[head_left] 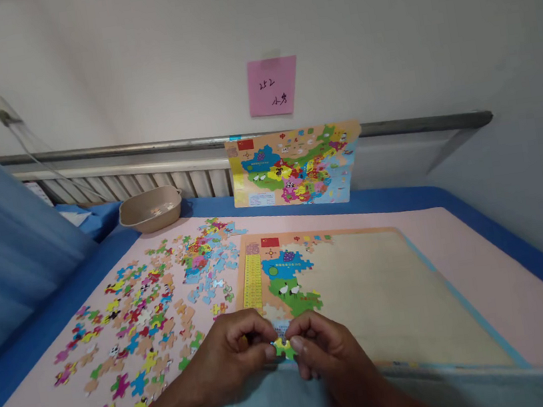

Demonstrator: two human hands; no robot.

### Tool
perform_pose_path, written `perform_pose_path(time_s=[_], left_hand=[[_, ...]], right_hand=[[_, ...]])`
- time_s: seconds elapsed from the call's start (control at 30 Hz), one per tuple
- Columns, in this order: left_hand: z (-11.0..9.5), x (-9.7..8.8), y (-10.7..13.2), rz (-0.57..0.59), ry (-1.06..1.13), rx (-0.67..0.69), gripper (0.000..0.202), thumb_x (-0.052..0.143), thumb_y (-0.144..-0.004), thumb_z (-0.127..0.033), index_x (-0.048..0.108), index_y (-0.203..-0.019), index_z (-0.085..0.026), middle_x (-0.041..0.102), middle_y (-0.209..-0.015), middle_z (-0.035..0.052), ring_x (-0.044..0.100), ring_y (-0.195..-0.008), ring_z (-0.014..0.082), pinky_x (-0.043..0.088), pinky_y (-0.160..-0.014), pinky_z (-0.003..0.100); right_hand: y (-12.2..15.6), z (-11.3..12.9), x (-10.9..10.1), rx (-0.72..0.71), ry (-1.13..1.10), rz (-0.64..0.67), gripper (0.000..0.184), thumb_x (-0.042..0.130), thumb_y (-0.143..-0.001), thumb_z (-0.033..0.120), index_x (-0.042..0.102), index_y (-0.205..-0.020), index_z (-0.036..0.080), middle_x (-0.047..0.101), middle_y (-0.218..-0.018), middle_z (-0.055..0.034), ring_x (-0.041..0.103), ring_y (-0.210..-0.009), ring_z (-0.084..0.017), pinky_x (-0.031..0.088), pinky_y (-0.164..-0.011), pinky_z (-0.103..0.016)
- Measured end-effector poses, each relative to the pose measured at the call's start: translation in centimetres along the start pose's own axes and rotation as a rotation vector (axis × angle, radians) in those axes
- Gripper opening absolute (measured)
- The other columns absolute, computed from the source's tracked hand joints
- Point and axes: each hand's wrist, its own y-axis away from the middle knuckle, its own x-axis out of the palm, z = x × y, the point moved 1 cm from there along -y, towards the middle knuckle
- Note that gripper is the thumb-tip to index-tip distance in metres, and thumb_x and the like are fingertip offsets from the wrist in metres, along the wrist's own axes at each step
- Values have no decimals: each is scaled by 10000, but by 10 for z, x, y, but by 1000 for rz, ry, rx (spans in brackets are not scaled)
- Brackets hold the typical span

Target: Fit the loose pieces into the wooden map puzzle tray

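Between the fingertips of both hands is a green and yellow puzzle piece (284,348), held over the near left edge of the puzzle board (395,294). My left hand (231,350) pinches its left side, while my right hand (324,344) grips the right side. On the board, joined pieces form a blue and green map section (290,282) along the left; the rest of its surface is bare beige. Many loose puzzle pieces (140,316) lie spread to the left. My hands hide the board's lower left corner.
A printed map sheet (297,169) leans upright against the wall rail (412,124). A beige basin (151,210) with a few pieces inside stands at the back left. A blue curtain (5,247) hangs at the left, and a pink note (273,86) is on the wall.
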Motion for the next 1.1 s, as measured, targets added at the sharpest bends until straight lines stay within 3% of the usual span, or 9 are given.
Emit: perform_pose_path(time_s=[0.27,0.57,0.83,0.93,1.1], left_hand=[[-2,3,0,21,-130,150,131,683,-884,-288,774,-892,-194,709,-847,30,635,-778,138,465,-737,245],[-7,8,3,-73,-55,80,130,708,-833,-282,774,-842,-170,708,-784,25,618,-712,126,491,-674,227],[-1,4,2,-201,62,-6,120,756,-762,-279,759,-824,-176,706,-771,13,621,-719,131,485,-678,235],[0,5,0,-197,100,-36,162,767,-744,-305,757,-833,-170,712,-770,13,614,-709,128,474,-676,238],[1,6,-1,-191,103,-76,217,765,-757,-363,746,-820,-156,706,-767,27,604,-705,137,467,-672,253]], right_hand=[[-1,-4,-4,-9,-16,13,377,653,-921,570,667,-953,194,575,-562,46,476,-521,-132,364,-541,-250],[1,-2,-3,-28,-41,-3,303,606,-944,496,662,-965,199,625,-637,18,530,-600,-149,391,-598,-268],[-3,-8,1,-12,-122,72,270,736,-783,327,669,-1016,208,627,-747,31,541,-614,-126,402,-607,-265],[-3,-14,3,-38,-145,88,350,747,-761,275,661,-1096,222,623,-796,38,548,-632,-119,411,-616,-262],[-3,-18,3,-38,-144,132,269,735,-793,267,667,-1049,218,594,-783,44,539,-627,-112,409,-611,-257]])
